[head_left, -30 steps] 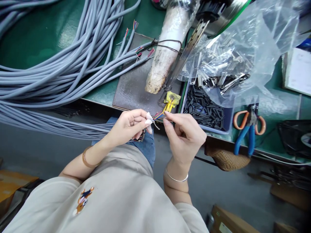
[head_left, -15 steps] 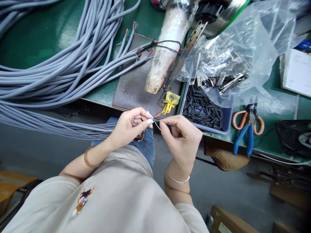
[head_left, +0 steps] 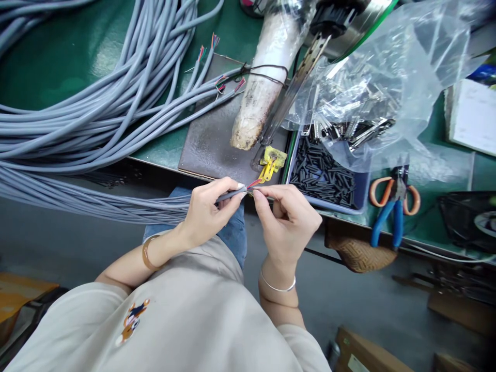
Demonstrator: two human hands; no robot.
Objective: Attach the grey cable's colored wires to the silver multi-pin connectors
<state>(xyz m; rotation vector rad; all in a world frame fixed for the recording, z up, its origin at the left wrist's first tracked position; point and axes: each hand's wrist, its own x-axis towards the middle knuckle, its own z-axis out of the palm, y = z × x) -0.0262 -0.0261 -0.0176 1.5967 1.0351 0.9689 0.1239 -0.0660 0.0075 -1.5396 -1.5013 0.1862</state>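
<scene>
Near the bench's front edge, my left hand (head_left: 211,209) is closed on a grey cable (head_left: 231,195), close to its stripped end. Thin coloured wires (head_left: 254,183), red ones most visible, fan out of that end. My right hand (head_left: 289,217) pinches some of the wires between thumb and forefinger, just right of the left fingertips. Right behind the wires stands a yellow clip (head_left: 268,169) at the edge of a dark metal plate (head_left: 217,139). Which wires the right fingers grip is too small to tell.
Bundles of grey cable (head_left: 96,124) cover the bench's left. A wrapped white cylinder (head_left: 258,88) leans over the plate. To the right are a blue tray (head_left: 361,194) of black sleeves, a plastic bag (head_left: 414,88) of metal parts, and blue-and-orange pliers (head_left: 395,201).
My left hand has shifted slightly, and the grey cable jacket now shows between its fingers. The spread wires look more gathered, and the loose white wire no longer shows. My right hand stays pinched nearby.
</scene>
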